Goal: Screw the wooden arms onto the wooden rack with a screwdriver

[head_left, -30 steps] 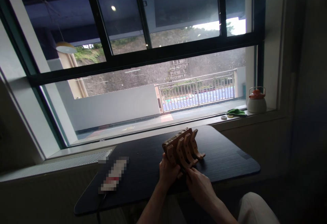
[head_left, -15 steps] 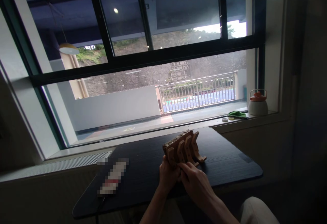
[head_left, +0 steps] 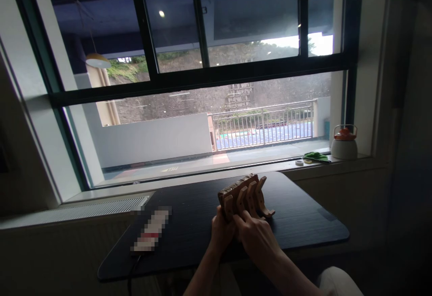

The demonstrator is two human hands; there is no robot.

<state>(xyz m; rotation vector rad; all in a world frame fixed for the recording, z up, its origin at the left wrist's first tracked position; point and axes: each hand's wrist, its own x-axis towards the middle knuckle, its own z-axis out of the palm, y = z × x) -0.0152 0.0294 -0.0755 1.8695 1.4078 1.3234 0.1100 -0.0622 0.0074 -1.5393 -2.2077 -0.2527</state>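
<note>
A small brown wooden piece with several curved, hook-like prongs (head_left: 250, 195) is tilted up over the dark table (head_left: 189, 228). Dark dots like screw holes mark the prongs, and its upper edge looks rough or ribbed. My left hand (head_left: 222, 230) grips its near left end from below, fingers closed round it. Close beside, my right hand (head_left: 255, 233) has its fingers bent and pressed together at the foot of the nearest prongs. Whatever lies between those fingertips is hidden.
A pixelated strip-shaped object (head_left: 151, 230) with a dark cable lies on the table's left. On the windowsill stand a white kettle-like jar with an orange lid (head_left: 344, 147), a green cloth (head_left: 316, 157) and small rolls (head_left: 299, 163). A radiator (head_left: 101, 208) runs under the window.
The whole view has shifted slightly as my head moved. Both hands keep their places on the wooden piece, with only a slight shift of the right fingers.
</note>
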